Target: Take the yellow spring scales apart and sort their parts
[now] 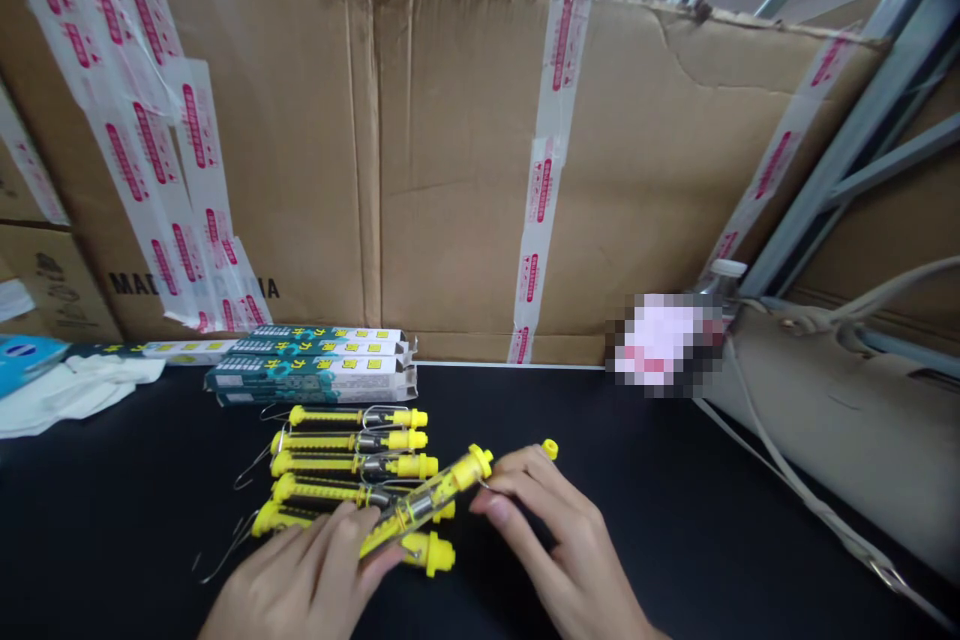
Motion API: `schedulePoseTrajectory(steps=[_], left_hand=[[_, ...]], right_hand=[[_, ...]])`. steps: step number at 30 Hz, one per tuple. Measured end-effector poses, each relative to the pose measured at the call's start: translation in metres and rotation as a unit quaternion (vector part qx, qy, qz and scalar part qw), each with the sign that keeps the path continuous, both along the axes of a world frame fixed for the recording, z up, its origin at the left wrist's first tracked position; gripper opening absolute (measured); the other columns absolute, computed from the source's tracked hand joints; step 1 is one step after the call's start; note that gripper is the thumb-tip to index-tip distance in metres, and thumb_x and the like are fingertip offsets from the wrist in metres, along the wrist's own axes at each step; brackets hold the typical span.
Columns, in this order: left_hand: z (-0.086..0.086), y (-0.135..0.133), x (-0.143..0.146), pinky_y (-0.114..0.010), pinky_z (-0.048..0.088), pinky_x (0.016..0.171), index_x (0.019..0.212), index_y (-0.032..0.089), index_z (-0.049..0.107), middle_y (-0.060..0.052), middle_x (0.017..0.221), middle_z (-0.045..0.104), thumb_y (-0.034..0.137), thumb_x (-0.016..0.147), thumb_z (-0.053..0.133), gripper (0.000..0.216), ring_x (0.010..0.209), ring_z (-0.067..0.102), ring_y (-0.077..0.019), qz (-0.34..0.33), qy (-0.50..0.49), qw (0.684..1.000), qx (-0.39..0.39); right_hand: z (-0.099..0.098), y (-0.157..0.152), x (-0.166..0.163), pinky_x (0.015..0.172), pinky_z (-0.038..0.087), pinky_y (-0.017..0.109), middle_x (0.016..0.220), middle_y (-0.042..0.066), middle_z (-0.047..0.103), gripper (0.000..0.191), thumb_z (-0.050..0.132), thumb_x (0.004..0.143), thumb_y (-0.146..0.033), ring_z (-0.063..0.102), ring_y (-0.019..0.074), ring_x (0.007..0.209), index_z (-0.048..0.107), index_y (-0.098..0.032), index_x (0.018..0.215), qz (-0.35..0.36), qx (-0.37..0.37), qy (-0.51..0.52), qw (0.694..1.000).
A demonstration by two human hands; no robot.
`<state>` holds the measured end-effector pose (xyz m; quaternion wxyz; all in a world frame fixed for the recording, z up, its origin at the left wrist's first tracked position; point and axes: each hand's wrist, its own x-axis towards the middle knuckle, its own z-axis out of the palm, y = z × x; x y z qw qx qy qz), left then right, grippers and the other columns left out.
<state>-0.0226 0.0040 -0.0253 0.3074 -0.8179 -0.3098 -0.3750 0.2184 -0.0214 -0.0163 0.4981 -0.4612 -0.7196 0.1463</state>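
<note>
As the head view shows, the left hand grips a yellow spring scale between thumb and fingers, holding it tilted above the black table, its capped end raised toward the right. The right hand is just beside that end, its thumb and forefinger pinched together on what looks like a short bit of wire; whether the wire is joined to the scale cannot be told. Just past the right hand's knuckles shows a small yellow cap, and it is unclear whether the hand holds it.

Beyond and partly under the left hand lies a row of scales of the same kind, side by side, their wire hooks pointing left. Behind them sit stacked small boxes with green and white sides, near the foot of a tall cardboard sheet with strips of printed tape. At the far left are a white cloth and a blue packet. A bottle with a white cap stands at the right, behind a blurred-out patch, near a pale cord.
</note>
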Motion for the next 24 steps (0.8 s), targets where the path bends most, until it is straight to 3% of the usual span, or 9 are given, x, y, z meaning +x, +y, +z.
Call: schedulePoseTrajectory(steps=[3, 6, 10, 14, 18, 22, 24], left_hand=[[0.005, 0.003, -0.001, -0.028, 0.043, 0.070, 0.098, 0.016, 0.060, 0.000, 0.079, 0.072, 0.026, 0.109, 0.037, 0.027, 0.067, 0.067, -0.0132, -0.023, -0.024, 0.998, -0.044], [0.013, 0.006, -0.006, -0.032, 0.040, 0.076, 0.101, 0.018, 0.061, 0.001, 0.079, 0.072, 0.023, 0.108, 0.038, 0.025, 0.072, 0.064, -0.0166, -0.024, -0.019, 0.998, -0.054], [0.020, 0.014, -0.019, -0.037, 0.036, 0.082, 0.114, 0.025, 0.066, 0.005, 0.091, 0.076, 0.023, 0.107, 0.038, 0.029, 0.084, 0.064, -0.0191, -0.019, 0.037, 0.997, -0.066], [0.021, 0.019, -0.027, -0.041, 0.036, 0.087, 0.113, 0.026, 0.067, 0.002, 0.099, 0.076, 0.009, 0.102, 0.035, 0.038, 0.094, 0.064, -0.0216, -0.001, 0.061, 0.996, -0.064], [0.018, 0.016, -0.027, -0.044, 0.038, 0.089, 0.112, 0.023, 0.068, -0.004, 0.099, 0.074, -0.001, 0.096, 0.035, 0.044, 0.096, 0.064, -0.0217, 0.005, 0.082, 0.996, -0.032], [0.013, 0.011, -0.025, -0.044, 0.039, 0.086, 0.109, 0.024, 0.069, -0.006, 0.096, 0.072, -0.002, 0.094, 0.038, 0.043, 0.089, 0.065, -0.0215, 0.001, 0.085, 0.996, -0.019], [0.012, 0.009, -0.024, -0.045, 0.039, 0.085, 0.106, 0.024, 0.070, -0.006, 0.096, 0.072, 0.001, 0.096, 0.038, 0.040, 0.088, 0.065, -0.0221, -0.003, 0.072, 0.997, -0.013]], right_hand=[[-0.001, 0.002, 0.009, 0.081, 0.049, 0.027, 0.100, 0.004, 0.062, 0.026, 0.048, 0.102, -0.018, 0.064, 0.0174, 0.090, 0.068, -0.024, 0.086, 0.012, 0.019, -0.020, 1.000], [-0.005, 0.005, 0.014, 0.080, 0.055, 0.027, 0.106, 0.004, 0.061, 0.004, 0.060, 0.097, -0.023, 0.065, 0.0183, 0.092, 0.062, -0.026, 0.100, 0.016, 0.007, 0.035, 0.999], [-0.005, 0.006, 0.015, 0.083, 0.058, 0.030, 0.113, 0.004, 0.065, 0.039, 0.065, 0.096, -0.024, 0.066, 0.0181, 0.088, 0.054, -0.031, 0.132, 0.053, -0.013, 0.004, 0.998], [-0.002, 0.004, 0.011, 0.079, 0.056, 0.030, 0.094, 0.004, 0.069, 0.021, 0.074, 0.090, -0.021, 0.063, 0.0213, 0.090, 0.067, -0.023, 0.109, 0.073, -0.027, -0.101, 0.992], [-0.001, 0.002, 0.005, 0.063, 0.052, 0.026, 0.076, 0.001, 0.063, 0.018, 0.077, 0.079, -0.008, 0.061, 0.0183, 0.074, 0.064, -0.019, 0.082, 0.053, -0.072, -0.148, 0.985], [-0.001, 0.000, 0.003, 0.059, 0.047, 0.027, 0.065, -0.002, 0.060, 0.034, 0.088, 0.073, -0.026, 0.058, 0.0185, 0.070, 0.055, -0.021, 0.068, 0.046, -0.058, -0.170, 0.983], [-0.002, 0.000, 0.003, 0.059, 0.046, 0.027, 0.064, -0.001, 0.059, 0.037, 0.080, 0.084, -0.035, 0.057, 0.0184, 0.069, 0.052, -0.021, 0.065, 0.048, -0.008, -0.175, 0.983]])
